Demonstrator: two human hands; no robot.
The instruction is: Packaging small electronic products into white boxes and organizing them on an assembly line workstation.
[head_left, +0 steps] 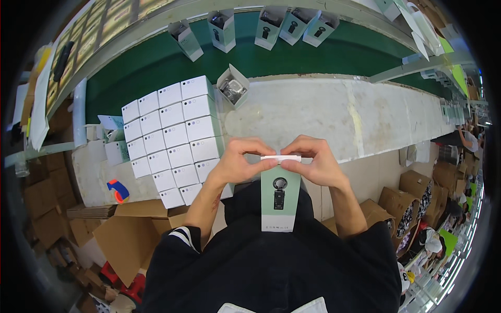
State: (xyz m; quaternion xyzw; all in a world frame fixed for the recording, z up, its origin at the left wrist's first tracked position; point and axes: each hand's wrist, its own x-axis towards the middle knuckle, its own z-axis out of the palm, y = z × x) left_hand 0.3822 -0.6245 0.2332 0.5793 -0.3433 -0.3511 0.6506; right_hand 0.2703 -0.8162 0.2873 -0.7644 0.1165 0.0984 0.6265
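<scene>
Head view. Item held: one tall carton [281, 201], pale green above and white at the foot, a dark round-headed device printed on its face. It hangs upright directly below my fingers [252, 144], its top edge between them, the rest of its length clear of them toward my body.

My left hand [233, 164]: gripping the carton's top at its left part, thumb on the near side, forefinger curled to the far side. My right hand [319, 164]: the same pinch, mirrored, at the right part. Both thumbs nearly meet over a white top flap [282, 158].

Left of my fingers: one block of white boxes [176, 134], set close together in rows on the pale desk [308, 109]. Farther left, near the desk's edge: one blue-and-orange curved object [119, 192].

Beyond my fingers, slightly left: one open carton [238, 73], a bagged item [231, 89] showing inside. Farther out, along a green strip [271, 62]: five open cartons [224, 39], dark contents at their mouths.

Below and left of my fingers, under desk height: one open brown box [128, 242]. Well right of my fingers and lower: several brown cardboard boxes [416, 182], some with patterned contents.
</scene>
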